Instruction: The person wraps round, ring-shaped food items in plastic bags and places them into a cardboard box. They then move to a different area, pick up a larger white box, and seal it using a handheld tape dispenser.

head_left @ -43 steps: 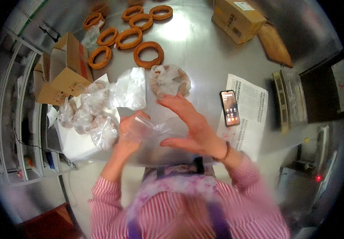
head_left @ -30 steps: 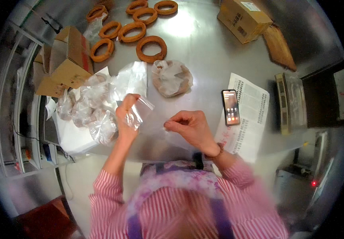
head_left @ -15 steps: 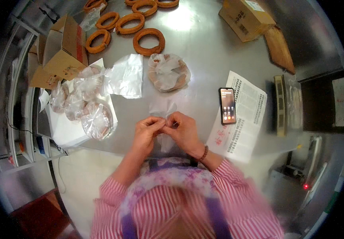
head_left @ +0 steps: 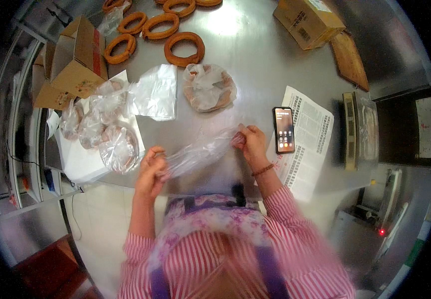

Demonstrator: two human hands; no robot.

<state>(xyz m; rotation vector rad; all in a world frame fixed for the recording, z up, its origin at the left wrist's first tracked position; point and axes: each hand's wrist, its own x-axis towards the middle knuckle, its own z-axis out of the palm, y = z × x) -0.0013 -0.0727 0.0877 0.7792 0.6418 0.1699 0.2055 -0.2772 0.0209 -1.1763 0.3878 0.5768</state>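
Clear plastic bag (head_left: pixel 200 149): you are holding it stretched between both hands, above the near edge of the table. Left hand (head_left: pixel 151 172): its curled fingers are gripping one end of the bag. Right hand (head_left: pixel 250 143): its thumb and fingers are pinching the other end; a beaded bracelet (head_left: pixel 264 170) is circling the wrist.

Surface: a steel table (head_left: pixel 255 74), grey, smooth, reflecting a bright glare at its far side. Room: metal shelving (head_left: pixel 35 184) is standing at the left, a pale floor (head_left: pixel 98 214) is showing below, and a small red light (head_left: pixel 382 232) is glowing at lower right.

Wrapped ring (head_left: pixel 209 88): round, brown, crumpled translucent film covering it, lying just beyond the bag. Flat stack of plastic bags (head_left: pixel 154 93): glossy, roughly rectangular, lying left of that ring. Bagged bundles (head_left: pixel 119 148): wrinkled, shiny film, brown contents, resting on white paper (head_left: pixel 88 167). Orange-brown rings (head_left: pixel 184 49): thick, rounded, lying bare toward the far edge. Open carton (head_left: pixel 78 60): cardboard, flaps spread, standing at left. Closed carton (head_left: pixel 308 22): cardboard, box-shaped, standing far right beside a wooden board (head_left: pixel 349 60). Smartphone (head_left: pixel 284 130): black-edged, screen lit, lying partly over a printed sheet (head_left: pixel 308 129).
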